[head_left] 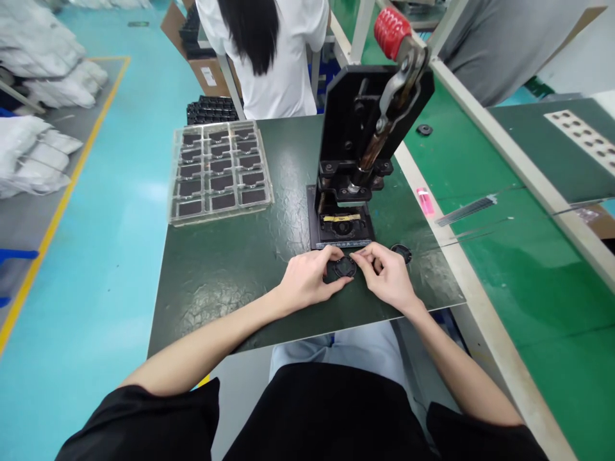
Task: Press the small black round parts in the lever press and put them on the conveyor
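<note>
Between thumb and fingers of my left hand (312, 278) is a small round black part (344, 267), low over the green tabletop. My right hand (385, 276) is pinched at the right side of this part; whether a tiny piece sits between its fingertips I cannot make out. A second round black part (401, 253) lies just beyond my right hand, partly covered by it. Directly behind both hands stands a black hand press (368, 141) with a red-gripped lever (391, 33). Its base carries a dark fixture (342, 226) with a yellow strip.
A clear plastic tray (220, 171) with dark rectangular pieces rests at the table's back left. To the right, the green conveyor belt (480, 230) carries thin metal strips (466, 210), a pink object (425, 202) and another black part (424, 130). A person in white (283, 57) sits ahead.
</note>
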`<state>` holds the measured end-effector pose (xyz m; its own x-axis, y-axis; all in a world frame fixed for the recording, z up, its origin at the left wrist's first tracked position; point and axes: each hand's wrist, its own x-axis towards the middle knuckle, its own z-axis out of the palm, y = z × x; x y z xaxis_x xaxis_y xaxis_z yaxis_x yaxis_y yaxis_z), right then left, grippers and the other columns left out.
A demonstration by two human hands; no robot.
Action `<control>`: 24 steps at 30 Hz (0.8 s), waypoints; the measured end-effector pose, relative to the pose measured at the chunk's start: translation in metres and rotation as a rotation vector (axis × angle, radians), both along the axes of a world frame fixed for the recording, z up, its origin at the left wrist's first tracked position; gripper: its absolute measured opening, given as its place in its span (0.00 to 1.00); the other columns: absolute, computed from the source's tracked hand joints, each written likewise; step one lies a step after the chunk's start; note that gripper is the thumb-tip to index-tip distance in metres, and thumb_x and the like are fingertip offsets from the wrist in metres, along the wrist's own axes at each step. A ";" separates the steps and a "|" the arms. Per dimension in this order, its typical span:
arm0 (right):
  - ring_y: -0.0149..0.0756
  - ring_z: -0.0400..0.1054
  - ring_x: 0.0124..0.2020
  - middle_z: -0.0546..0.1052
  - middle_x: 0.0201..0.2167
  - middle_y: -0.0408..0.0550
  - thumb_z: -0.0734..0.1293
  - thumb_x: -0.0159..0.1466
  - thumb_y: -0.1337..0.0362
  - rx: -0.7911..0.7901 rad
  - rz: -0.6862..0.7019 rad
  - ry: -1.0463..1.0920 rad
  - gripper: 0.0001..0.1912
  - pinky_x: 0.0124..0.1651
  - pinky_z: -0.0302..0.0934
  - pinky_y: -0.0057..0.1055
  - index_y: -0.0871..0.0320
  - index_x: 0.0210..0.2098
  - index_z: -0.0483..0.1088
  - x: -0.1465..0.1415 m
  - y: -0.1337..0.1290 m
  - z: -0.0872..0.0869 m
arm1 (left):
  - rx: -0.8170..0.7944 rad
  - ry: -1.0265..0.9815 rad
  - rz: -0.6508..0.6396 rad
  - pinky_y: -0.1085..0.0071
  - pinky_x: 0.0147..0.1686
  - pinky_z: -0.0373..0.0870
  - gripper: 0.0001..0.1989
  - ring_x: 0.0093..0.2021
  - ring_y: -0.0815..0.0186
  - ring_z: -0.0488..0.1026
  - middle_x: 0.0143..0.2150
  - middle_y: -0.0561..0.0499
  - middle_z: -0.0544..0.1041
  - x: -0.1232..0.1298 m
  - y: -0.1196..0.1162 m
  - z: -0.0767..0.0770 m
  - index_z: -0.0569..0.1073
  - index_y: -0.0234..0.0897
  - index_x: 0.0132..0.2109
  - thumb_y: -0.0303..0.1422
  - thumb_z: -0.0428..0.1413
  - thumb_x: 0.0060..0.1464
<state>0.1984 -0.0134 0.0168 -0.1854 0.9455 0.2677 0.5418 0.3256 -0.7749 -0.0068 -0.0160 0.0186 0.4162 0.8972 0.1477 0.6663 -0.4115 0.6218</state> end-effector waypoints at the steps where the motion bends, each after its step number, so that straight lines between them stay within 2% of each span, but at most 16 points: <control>1: 0.28 0.58 0.21 0.66 0.21 0.40 0.66 0.71 0.59 0.015 0.005 -0.013 0.14 0.26 0.54 0.28 0.56 0.29 0.68 0.000 0.000 0.000 | 0.000 -0.010 -0.006 0.72 0.28 0.65 0.21 0.27 0.67 0.76 0.29 0.59 0.76 0.000 0.000 -0.001 0.70 0.42 0.50 0.44 0.68 0.55; 8: 0.31 0.64 0.25 0.72 0.27 0.44 0.63 0.72 0.63 0.137 0.053 -0.141 0.12 0.28 0.56 0.30 0.55 0.31 0.65 -0.002 -0.003 0.000 | 0.007 -0.063 -0.025 0.71 0.28 0.67 0.20 0.27 0.66 0.77 0.30 0.59 0.77 -0.001 0.000 -0.003 0.69 0.42 0.49 0.42 0.67 0.56; 12: 0.31 0.65 0.25 0.71 0.27 0.43 0.62 0.72 0.66 0.223 0.083 -0.225 0.12 0.29 0.55 0.30 0.55 0.31 0.62 -0.005 -0.003 -0.002 | 0.003 -0.088 -0.028 0.71 0.29 0.69 0.20 0.29 0.65 0.79 0.31 0.58 0.78 0.000 0.000 -0.003 0.68 0.41 0.48 0.41 0.67 0.56; 15: 0.30 0.64 0.25 0.70 0.27 0.43 0.62 0.72 0.67 0.215 0.095 -0.210 0.12 0.29 0.56 0.30 0.55 0.30 0.61 -0.006 -0.003 -0.003 | -0.014 -0.097 -0.013 0.70 0.31 0.72 0.22 0.31 0.64 0.81 0.34 0.57 0.79 0.000 0.000 -0.005 0.66 0.41 0.49 0.41 0.68 0.55; 17: 0.30 0.63 0.24 0.69 0.25 0.42 0.63 0.72 0.65 0.156 0.085 -0.132 0.13 0.28 0.57 0.29 0.55 0.30 0.63 -0.006 -0.002 -0.002 | -0.019 -0.105 -0.002 0.70 0.32 0.73 0.23 0.31 0.65 0.81 0.36 0.56 0.80 0.001 0.000 -0.007 0.65 0.41 0.49 0.40 0.69 0.54; 19: 0.29 0.64 0.23 0.70 0.26 0.43 0.65 0.72 0.60 0.087 -0.025 0.047 0.14 0.25 0.59 0.28 0.55 0.30 0.65 -0.004 0.000 -0.001 | -0.018 -0.111 0.008 0.70 0.32 0.74 0.23 0.31 0.65 0.80 0.38 0.56 0.81 0.002 0.000 -0.008 0.64 0.41 0.48 0.40 0.69 0.54; 21: 0.30 0.67 0.24 0.75 0.31 0.45 0.66 0.72 0.55 0.066 -0.196 0.266 0.14 0.24 0.63 0.27 0.55 0.32 0.66 -0.001 0.001 0.002 | -0.021 -0.114 0.018 0.70 0.32 0.74 0.23 0.31 0.66 0.81 0.40 0.55 0.81 0.002 0.000 -0.009 0.64 0.42 0.47 0.41 0.69 0.53; 23: 0.31 0.71 0.27 0.78 0.36 0.48 0.67 0.71 0.53 0.077 -0.307 0.399 0.14 0.28 0.70 0.29 0.55 0.35 0.68 0.001 -0.001 0.005 | -0.027 -0.117 0.025 0.70 0.33 0.75 0.23 0.31 0.66 0.80 0.41 0.55 0.81 0.002 0.000 -0.009 0.64 0.43 0.47 0.41 0.69 0.53; 24: 0.32 0.73 0.27 0.79 0.36 0.48 0.67 0.71 0.53 0.077 -0.318 0.419 0.12 0.30 0.72 0.30 0.55 0.38 0.70 0.002 -0.004 0.007 | -0.029 -0.119 0.026 0.70 0.33 0.75 0.23 0.31 0.66 0.80 0.41 0.55 0.81 0.002 0.000 -0.009 0.65 0.43 0.47 0.41 0.69 0.53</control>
<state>0.2006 -0.0170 0.0233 0.2449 0.9122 0.3286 0.2726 0.2605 -0.9262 -0.0043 -0.0165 0.0092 0.3735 0.9122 0.1687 0.5971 -0.3756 0.7088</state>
